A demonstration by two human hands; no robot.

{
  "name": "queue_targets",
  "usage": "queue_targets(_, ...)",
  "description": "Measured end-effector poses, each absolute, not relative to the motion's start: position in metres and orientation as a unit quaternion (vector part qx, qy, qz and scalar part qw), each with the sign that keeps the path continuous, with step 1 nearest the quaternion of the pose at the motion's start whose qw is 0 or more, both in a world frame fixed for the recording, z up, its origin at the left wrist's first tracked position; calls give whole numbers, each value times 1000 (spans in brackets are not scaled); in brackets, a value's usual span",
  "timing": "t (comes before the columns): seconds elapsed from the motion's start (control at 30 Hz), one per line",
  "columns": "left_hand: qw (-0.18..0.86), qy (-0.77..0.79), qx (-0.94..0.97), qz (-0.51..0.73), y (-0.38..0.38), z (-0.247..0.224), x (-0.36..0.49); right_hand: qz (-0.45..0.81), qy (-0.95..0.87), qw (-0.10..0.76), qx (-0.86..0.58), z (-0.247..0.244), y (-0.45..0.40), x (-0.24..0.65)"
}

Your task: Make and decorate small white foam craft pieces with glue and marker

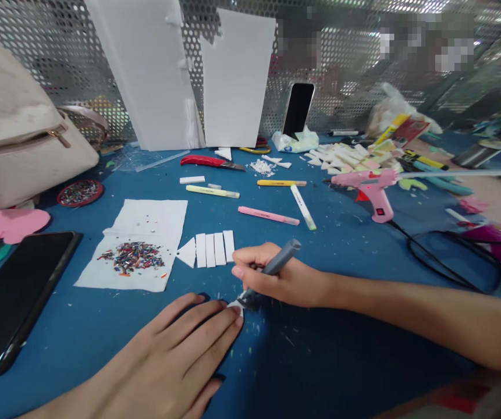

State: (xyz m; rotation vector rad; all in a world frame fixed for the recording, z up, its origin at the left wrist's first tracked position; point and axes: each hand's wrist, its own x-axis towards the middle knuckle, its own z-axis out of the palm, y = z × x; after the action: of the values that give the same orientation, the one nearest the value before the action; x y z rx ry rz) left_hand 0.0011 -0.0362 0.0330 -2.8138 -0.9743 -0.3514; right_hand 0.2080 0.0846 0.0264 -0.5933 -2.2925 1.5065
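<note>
Just nearside of the row of white strips, my left hand lies flat over a small white piece, its long axis mostly hidden, while my right hand grips a grey tool slanting toward it.

left hand flat, palm down | right hand curled, pinching | right forearm slanted inward

Soft light reaches a blue tabletop, with dim shadow pooling below and left of the pink glue gun. Left of it, a gray marker's tip blurs; above, glints and pixelated blocks break up a perforated metal screen; far right, edges stretch, smeared.
</note>
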Motion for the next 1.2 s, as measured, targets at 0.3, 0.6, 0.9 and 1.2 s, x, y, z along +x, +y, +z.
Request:
queue_targets(0.3, 72, -325, -936, -117, -36, 34, -1, 520, -810, 171, -210, 25, 84, 208)
queue_targets(0.6, 69, -325, -936, -112, -35, 32, 2, 520, -813, 162, -206, 26, 84, 208)
queue_targets(0.9, 74, -324, -937, -109, -36, 33, -1, 521, -815, 153, -202, 25, 84, 208)
queue_targets(1.2, 72, -329, -934, -116, -36, 33, 1, 523, -812, 160, -202, 26, 85, 209)
